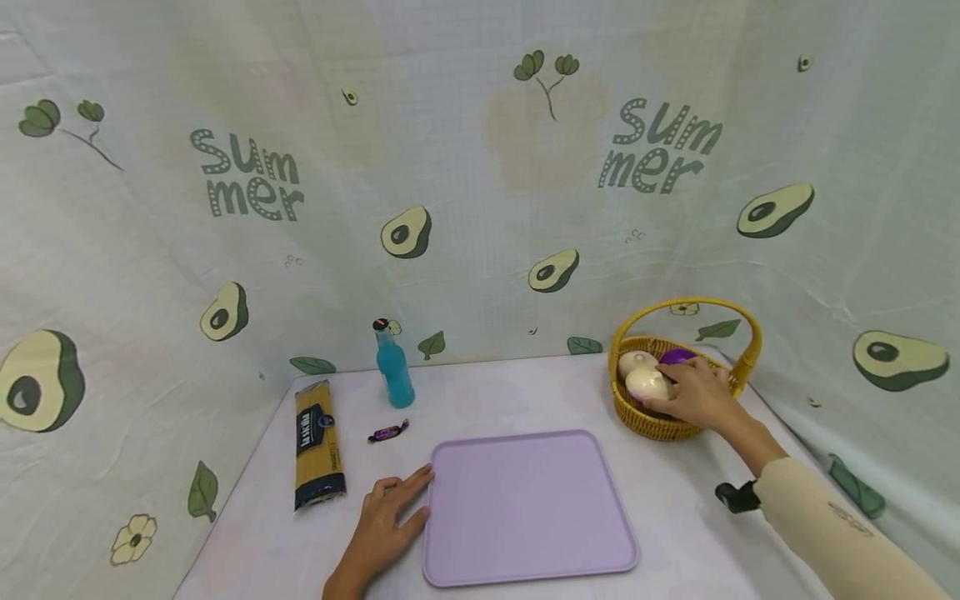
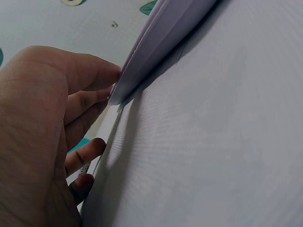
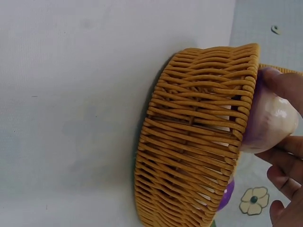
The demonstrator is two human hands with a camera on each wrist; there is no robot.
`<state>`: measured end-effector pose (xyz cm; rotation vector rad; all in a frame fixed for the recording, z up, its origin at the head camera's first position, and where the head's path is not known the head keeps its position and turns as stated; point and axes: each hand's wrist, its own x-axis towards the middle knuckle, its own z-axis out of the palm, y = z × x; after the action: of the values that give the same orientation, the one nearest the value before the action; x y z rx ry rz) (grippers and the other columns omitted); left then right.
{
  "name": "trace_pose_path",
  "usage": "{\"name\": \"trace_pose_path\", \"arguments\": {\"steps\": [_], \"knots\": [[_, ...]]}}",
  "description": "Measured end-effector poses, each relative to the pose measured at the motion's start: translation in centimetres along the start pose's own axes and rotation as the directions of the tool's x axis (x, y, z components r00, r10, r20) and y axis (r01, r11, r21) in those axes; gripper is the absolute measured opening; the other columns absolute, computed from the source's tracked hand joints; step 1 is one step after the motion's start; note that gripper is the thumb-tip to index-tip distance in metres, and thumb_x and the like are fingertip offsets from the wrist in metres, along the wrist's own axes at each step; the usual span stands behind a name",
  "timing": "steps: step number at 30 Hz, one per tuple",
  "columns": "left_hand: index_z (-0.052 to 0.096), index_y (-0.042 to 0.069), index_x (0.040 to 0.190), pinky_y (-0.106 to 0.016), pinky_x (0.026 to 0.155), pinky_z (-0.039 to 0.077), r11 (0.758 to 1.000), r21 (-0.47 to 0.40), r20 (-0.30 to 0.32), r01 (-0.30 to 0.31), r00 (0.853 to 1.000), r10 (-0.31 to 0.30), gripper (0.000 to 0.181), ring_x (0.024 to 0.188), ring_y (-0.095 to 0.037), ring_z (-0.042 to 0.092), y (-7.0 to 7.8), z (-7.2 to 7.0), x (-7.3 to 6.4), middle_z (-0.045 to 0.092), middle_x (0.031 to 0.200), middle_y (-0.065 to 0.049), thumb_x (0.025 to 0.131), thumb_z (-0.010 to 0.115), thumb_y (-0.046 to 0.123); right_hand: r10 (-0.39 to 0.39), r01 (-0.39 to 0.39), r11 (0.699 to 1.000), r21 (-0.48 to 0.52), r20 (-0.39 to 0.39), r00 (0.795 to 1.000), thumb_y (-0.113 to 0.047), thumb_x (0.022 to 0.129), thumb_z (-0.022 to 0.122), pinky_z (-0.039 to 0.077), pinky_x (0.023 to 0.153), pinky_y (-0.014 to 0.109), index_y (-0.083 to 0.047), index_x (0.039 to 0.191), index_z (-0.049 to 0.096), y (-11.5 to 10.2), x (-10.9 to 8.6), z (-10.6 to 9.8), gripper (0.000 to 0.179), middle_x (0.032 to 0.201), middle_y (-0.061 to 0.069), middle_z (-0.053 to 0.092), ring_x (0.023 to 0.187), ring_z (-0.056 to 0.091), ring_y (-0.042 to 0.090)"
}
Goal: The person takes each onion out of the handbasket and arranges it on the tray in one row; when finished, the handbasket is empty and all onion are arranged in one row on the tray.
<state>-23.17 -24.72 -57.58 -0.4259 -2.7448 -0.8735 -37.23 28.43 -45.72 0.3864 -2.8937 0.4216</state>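
Right hand: your right hand (image 1: 701, 396) is clamped on a glossy white-and-purple bulb (image 1: 647, 385), thumb on one side, fingers on the other.
Bulb: between your right thumb and fingers, at the basket's mouth; the right wrist view shows its lower part within the rim.
Reason for the grip: opposed digits probably keep the smooth, round surface from slipping.
Basket: the wicker basket (image 1: 651, 427) lies beneath your right fingers; its upright handle (image 1: 686, 300) arches beyond your knuckles, presumably leaving the near side free for access.
Neighbours: a second pale bulb (image 1: 635, 362) sits just beyond the gripped one, and a purple item (image 1: 677, 356) just beyond your right fingers.
Right arm: stretched forward, forearm slanting inward to the basket, palm turned down.
Left hand: your left hand (image 1: 382, 525) rests with digits apart and extended, clamped on nothing, tips at the tray's edge; this contact perhaps steadies it.
Tray: the lilac tray (image 1: 528, 508) lies flat immediately right of your left hand.
Beyond the left hand: a wrapped sweet (image 1: 388, 432), then a blue bottle (image 1: 395, 371); the pasta packet (image 1: 317, 450) lies farther left.
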Motion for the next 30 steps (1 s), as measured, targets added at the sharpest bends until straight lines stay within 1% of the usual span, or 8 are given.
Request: {"name": "trace_pose_path", "arguments": {"steps": [5, 11, 16, 20, 23, 27, 30], "knots": [[0.057, 0.032, 0.143, -0.046, 0.090, 0.032, 1.000, -0.005, 0.022, 0.019, 1.000, -0.019, 0.050, 0.118, -0.016, 0.041, 0.2, -0.2, 0.0, 0.046, 0.150, 0.020, 0.095, 0.066, 0.038, -0.035, 0.035, 0.999, 0.000, -0.032, 0.999, -0.050, 0.078, 0.081, 0.028, 0.084, 0.064, 0.006, 0.133, 0.059, -0.1, -0.3, -0.3, 0.082, 0.124, 0.028, 0.063, 0.109, 0.045, 0.045], [0.057, 0.032, 0.143, -0.045, 0.090, 0.032, 1.000, -0.009, 0.029, 0.030, 0.999, -0.030, 0.049, 0.118, -0.016, 0.041, 0.4, -0.2, -0.1, 0.046, 0.150, 0.020, 0.095, 0.066, 0.039, -0.071, 0.072, 0.997, 0.023, -0.042, 0.997, -0.048, 0.078, 0.083, 0.037, 0.081, 0.060, 0.008, 0.132, 0.059, -0.4, -0.6, -0.5, 0.081, 0.121, 0.027, 0.065, 0.104, 0.049, 0.042], [0.057, 0.031, 0.143, -0.046, 0.091, 0.033, 1.000, -0.005, 0.028, 0.025, 0.999, -0.025, 0.049, 0.119, -0.016, 0.041, 0.4, -0.3, -0.1, 0.046, 0.150, 0.020, 0.095, 0.065, 0.039, -0.090, 0.092, 0.994, 0.051, -0.049, 0.995, -0.046, 0.079, 0.083, 0.041, 0.086, 0.059, 0.010, 0.130, 0.059, -0.5, -0.7, -0.4, 0.080, 0.120, 0.028, 0.065, 0.105, 0.052, 0.043], [0.057, 0.031, 0.144, -0.047, 0.092, 0.033, 0.999, -0.007, 0.037, 0.035, 0.999, -0.034, 0.050, 0.119, -0.017, 0.041, 0.4, -0.4, -0.1, 0.046, 0.150, 0.020, 0.095, 0.065, 0.039, -0.090, 0.094, 0.993, 0.073, -0.046, 0.995, -0.044, 0.080, 0.083, 0.043, 0.090, 0.062, 0.014, 0.130, 0.056, -0.8, -1.0, -0.5, 0.081, 0.120, 0.031, 0.063, 0.108, 0.053, 0.047], [0.057, 0.031, 0.143, -0.047, 0.092, 0.032, 0.999, -0.008, 0.042, 0.043, 0.998, -0.042, 0.050, 0.119, -0.017, 0.041, 0.5, -0.4, -0.1, 0.046, 0.149, 0.020, 0.095, 0.066, 0.038, -0.085, 0.089, 0.992, 0.086, -0.040, 0.996, -0.043, 0.080, 0.083, 0.042, 0.092, 0.063, 0.015, 0.131, 0.055, -1.2, -1.2, -0.7, 0.082, 0.122, 0.033, 0.060, 0.112, 0.052, 0.050], [0.057, 0.030, 0.144, -0.048, 0.092, 0.032, 0.999, -0.012, 0.044, 0.045, 0.998, -0.045, 0.050, 0.120, -0.018, 0.041, 0.6, -0.5, -0.2, 0.047, 0.149, 0.019, 0.095, 0.066, 0.037, -0.088, 0.092, 0.991, 0.094, -0.044, 0.995, -0.041, 0.080, 0.084, 0.042, 0.093, 0.063, 0.014, 0.131, 0.055, -1.7, -1.6, -0.9, 0.080, 0.123, 0.032, 0.060, 0.113, 0.052, 0.050], [0.056, 0.030, 0.144, -0.048, 0.093, 0.032, 0.999, -0.013, 0.043, 0.042, 0.998, -0.041, 0.050, 0.120, -0.018, 0.041, 0.6, -0.5, -0.1, 0.046, 0.150, 0.020, 0.095, 0.066, 0.037, -0.104, 0.110, 0.989, 0.095, -0.057, 0.993, -0.039, 0.080, 0.084, 0.043, 0.092, 0.062, 0.013, 0.131, 0.056, -2.2, -1.9, -1.1, 0.078, 0.123, 0.031, 0.061, 0.113, 0.052, 0.049]]}}
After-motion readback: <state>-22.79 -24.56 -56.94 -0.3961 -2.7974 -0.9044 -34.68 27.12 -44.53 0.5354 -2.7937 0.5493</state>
